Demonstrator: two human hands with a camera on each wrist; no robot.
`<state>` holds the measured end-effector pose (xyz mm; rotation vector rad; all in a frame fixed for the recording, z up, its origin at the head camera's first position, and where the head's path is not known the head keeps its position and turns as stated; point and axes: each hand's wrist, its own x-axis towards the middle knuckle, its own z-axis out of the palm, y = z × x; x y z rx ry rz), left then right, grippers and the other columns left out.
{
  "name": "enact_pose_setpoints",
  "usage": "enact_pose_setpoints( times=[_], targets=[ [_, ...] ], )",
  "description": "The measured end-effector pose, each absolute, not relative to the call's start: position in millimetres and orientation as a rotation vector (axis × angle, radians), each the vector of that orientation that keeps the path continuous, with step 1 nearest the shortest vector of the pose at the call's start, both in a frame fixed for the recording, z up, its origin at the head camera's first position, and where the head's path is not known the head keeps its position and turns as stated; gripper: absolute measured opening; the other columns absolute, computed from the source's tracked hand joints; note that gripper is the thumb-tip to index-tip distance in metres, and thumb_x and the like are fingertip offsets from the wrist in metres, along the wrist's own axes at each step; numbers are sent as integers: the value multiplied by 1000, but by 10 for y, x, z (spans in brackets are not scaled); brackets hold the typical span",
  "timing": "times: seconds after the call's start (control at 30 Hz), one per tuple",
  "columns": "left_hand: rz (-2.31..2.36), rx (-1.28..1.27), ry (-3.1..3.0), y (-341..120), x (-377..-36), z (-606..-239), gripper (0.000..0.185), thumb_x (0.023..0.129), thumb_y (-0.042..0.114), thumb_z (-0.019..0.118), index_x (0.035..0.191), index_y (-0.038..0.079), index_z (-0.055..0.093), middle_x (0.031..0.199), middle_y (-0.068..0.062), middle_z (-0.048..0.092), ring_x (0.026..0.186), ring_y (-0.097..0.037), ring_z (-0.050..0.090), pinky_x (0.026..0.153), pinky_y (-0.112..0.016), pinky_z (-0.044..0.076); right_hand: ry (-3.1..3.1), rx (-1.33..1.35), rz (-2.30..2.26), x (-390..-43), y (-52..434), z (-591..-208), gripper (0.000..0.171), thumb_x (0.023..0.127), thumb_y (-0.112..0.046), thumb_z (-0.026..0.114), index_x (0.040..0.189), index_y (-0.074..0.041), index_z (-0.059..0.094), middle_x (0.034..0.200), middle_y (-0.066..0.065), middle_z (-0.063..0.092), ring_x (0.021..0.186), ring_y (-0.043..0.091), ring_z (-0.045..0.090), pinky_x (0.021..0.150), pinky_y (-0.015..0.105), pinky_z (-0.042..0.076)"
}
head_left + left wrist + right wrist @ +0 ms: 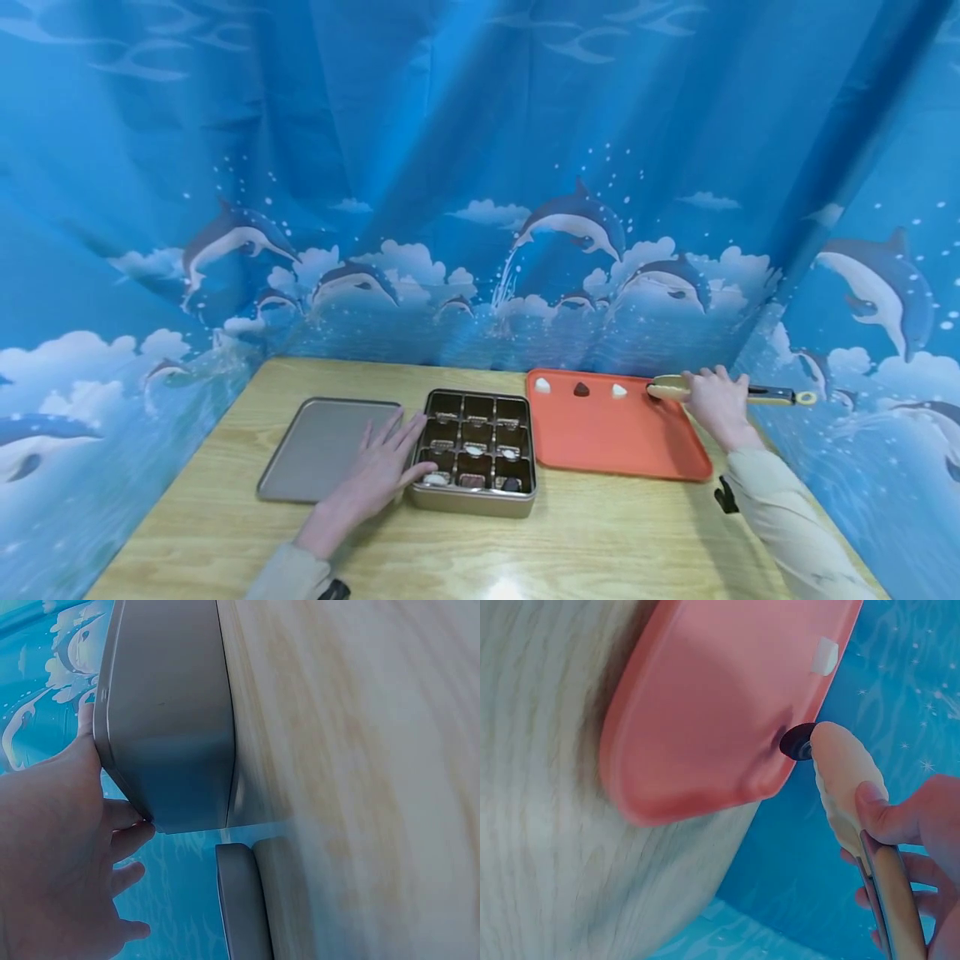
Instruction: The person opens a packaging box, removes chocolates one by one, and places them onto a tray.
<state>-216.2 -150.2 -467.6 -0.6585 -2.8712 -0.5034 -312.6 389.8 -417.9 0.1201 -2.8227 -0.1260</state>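
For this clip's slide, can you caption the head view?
Left hand rests flat beside the compartmented tin; right hand grips tongs over the orange tray.

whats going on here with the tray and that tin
A person sits at a wooden table. Their right hand grips tongs whose tips sit over a dark candy at the far corner of an orange tray. Three more candies lie along the tray's far edge. The left hand rests flat against a compartment tin, partly filled, beside its lid.
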Motion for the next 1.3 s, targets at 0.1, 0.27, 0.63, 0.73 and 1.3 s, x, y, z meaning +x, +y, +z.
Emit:
enact_pose_setpoints(
  times=[0.1, 0.27, 0.63, 0.73, 1.3],
  targets=[
    [-517, -662, -2886, -1494, -2161, -4670, 76, 102, 50, 51, 158, 3, 29, 164, -10, 25, 153, -39, 15, 121, -67, 7, -2829, 118, -124, -3150, 3889, -4194, 37, 87, -14, 75, 121, 0, 69, 103, 27, 67, 95, 46, 52, 83, 76, 37],
    [-509, -654, -2877, -1495, -2168, -4679, 76, 102, 50, 53, 158, 4, 31, 164, -10, 26, 153, -39, 16, 120, -68, 9, -2844, 122, -108, -3173, 3883, -4210, 36, 87, -14, 75, 119, 1, 69, 103, 29, 67, 96, 47, 52, 82, 76, 36],
    [-493, -658, -2855, -1501, -2168, -4687, 77, 101, 51, 53, 157, 3, 32, 164, -11, 28, 153, -40, 18, 120, -69, 11, -2648, 142, -156, -3054, 3702, -4061, 53, 87, -21, 80, 133, -2, 62, 109, 25, 64, 100, 46, 50, 78, 65, 39],
    [-493, -654, -2853, -1499, -2169, -4693, 77, 101, 51, 53, 157, 3, 32, 164, -11, 28, 153, -40, 18, 120, -69, 11, -2562, 209, -160, -3022, 3589, -3985, 54, 84, -19, 82, 132, -4, 64, 109, 23, 65, 100, 44, 51, 77, 63, 39],
    [-465, -682, -2847, -1499, -2167, -4685, 72, 102, 51, 52, 158, 9, 35, 165, -9, 26, 153, -39, 17, 119, -71, 11, -2415, 552, -235, -2869, 2491, -3647, 54, 87, -15, 80, 138, -14, 63, 116, 12, 69, 105, 35, 58, 79, 53, 45]
  ],
)
